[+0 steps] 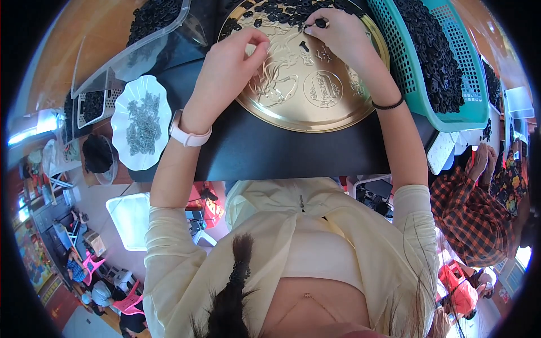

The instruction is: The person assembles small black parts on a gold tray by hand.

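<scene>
Over a round gold tray [270,115] with raised patterns, both my hands are at work. My right hand [344,42] is closed in a pinch on a small black plastic part [321,23] above the tray's far right side. My left hand [231,62] hangs over the tray's left side, thumb and forefinger tips drawn together; whatever they may hold is too small to make out. Many black parts [282,12] lie along the tray's far edge, and a single black piece [304,45] rests apart from them, just below my right fingers.
A white scalloped dish [121,143] of small clear or metallic pieces [143,121] stands left. Clear plastic bins [135,62] are beyond it. At right, a green basket [414,84] holds heaped black parts [434,62]. Another person's hands [482,163] are farther right.
</scene>
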Demonstrator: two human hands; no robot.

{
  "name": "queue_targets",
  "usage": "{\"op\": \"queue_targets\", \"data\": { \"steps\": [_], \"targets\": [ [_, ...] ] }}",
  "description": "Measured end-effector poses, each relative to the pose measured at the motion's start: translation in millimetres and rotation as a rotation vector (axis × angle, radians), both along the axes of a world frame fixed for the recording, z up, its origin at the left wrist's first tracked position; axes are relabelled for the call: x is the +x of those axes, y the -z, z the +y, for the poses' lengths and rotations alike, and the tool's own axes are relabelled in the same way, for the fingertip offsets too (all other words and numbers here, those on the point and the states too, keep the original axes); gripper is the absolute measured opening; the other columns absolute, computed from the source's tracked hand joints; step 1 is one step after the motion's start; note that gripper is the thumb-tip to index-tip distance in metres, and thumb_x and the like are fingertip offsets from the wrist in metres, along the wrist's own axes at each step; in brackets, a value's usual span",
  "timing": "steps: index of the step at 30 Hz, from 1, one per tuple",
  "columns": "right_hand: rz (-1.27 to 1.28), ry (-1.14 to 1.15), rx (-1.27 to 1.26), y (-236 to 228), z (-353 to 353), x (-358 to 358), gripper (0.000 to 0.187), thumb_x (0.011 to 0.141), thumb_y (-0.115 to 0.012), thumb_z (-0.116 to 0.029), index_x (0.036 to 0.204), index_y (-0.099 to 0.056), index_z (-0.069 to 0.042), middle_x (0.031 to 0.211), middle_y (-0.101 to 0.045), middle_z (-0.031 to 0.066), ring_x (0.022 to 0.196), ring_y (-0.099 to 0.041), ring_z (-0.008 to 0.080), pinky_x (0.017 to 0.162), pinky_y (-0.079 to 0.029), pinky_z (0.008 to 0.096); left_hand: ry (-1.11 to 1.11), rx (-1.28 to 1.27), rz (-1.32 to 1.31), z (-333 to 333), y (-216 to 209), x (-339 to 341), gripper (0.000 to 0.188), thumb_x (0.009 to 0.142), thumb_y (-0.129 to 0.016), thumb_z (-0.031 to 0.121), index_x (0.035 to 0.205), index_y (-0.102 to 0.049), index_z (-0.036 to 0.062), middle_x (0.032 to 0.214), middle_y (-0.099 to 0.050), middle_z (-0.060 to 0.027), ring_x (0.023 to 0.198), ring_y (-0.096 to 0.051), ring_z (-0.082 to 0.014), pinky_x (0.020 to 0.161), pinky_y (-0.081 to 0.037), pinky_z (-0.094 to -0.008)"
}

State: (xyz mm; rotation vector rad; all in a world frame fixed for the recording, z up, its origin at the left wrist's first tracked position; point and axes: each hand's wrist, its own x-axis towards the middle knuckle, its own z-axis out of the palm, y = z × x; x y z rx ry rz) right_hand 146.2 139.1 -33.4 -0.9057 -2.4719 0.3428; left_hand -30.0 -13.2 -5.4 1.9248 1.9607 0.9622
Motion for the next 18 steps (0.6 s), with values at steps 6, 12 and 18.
{"op": "queue_targets", "data": {
  "steps": [6,12,18],
  "targets": [
    [0.317,-0.119,-0.733,-13.7,-37.3,11.0,0.020,0.085,-0.065,-0.019,0.098,-0.065,-0.004,0.069,-0.060,0.0043,0.062,-0.059,0.0093,0.057,-0.049,0.0227,-0.028,-0.176,-0.712,7.5,0.2,10.6,0.017,0.085,-0.065,0.011,0.099,-0.062,0.0032,0.089,-0.066,-0.0067,0.074,-0.063,-0.0055,0.059,-0.049,-0.0204],
    [0.278,-0.125,-0.848,-22.8,-55.3,13.1,0.021,0.091,-0.060,-0.019,0.106,-0.063,-0.004,0.078,-0.062,0.0017,0.068,-0.059,0.0064,0.063,-0.049,0.0193,0.059,0.044,-0.549,9.0,9.8,13.9,0.016,0.082,-0.066,0.008,0.096,-0.060,0.0022,0.085,-0.067,-0.0049,0.078,-0.065,-0.0102,0.067,-0.052,-0.0225],
    [0.265,-0.092,-0.774,-24.5,-57.4,14.5,0.022,0.090,-0.059,-0.015,0.108,-0.063,-0.003,0.079,-0.063,0.0031,0.068,-0.059,0.0072,0.065,-0.050,0.0202,0.044,0.022,-0.426,5.8,5.0,19.5,0.015,0.082,-0.066,0.008,0.092,-0.057,0.0026,0.085,-0.068,-0.0052,0.080,-0.066,-0.0125,0.070,-0.052,-0.0245]
  ]
}}
